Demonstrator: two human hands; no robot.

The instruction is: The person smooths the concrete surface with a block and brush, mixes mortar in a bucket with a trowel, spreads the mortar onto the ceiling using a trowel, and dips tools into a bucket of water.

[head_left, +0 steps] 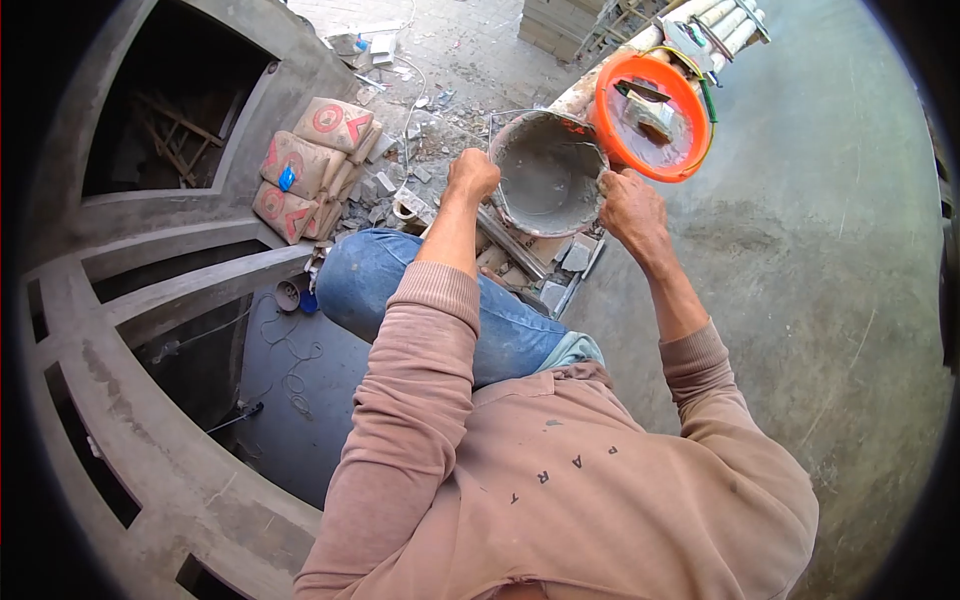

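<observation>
A bucket (540, 205) of wet grey cement mix stands in front of my knees, its rim crusted with mortar. My left hand (473, 178) is a closed fist at the bucket's left edge, where the thin wire handle (490, 128) comes down. My right hand (634, 210) is closed at the right rim, around what looks like the handle of a trowel; its dark blade (585, 155) slants into the mix. The fingers hide most of the grip. Just beyond, an orange basin (612, 75) holds murky water and tools (648, 120).
Stacked cement bags (310, 165) lean by the concrete wall at left, near rubble (385, 200). Bamboo poles (715, 20) lie beyond the basin. A smooth grey surface (790, 250) spreads to the right. Below left, concrete beams (110, 330) frame deep openings above a floor with a cable (293, 380).
</observation>
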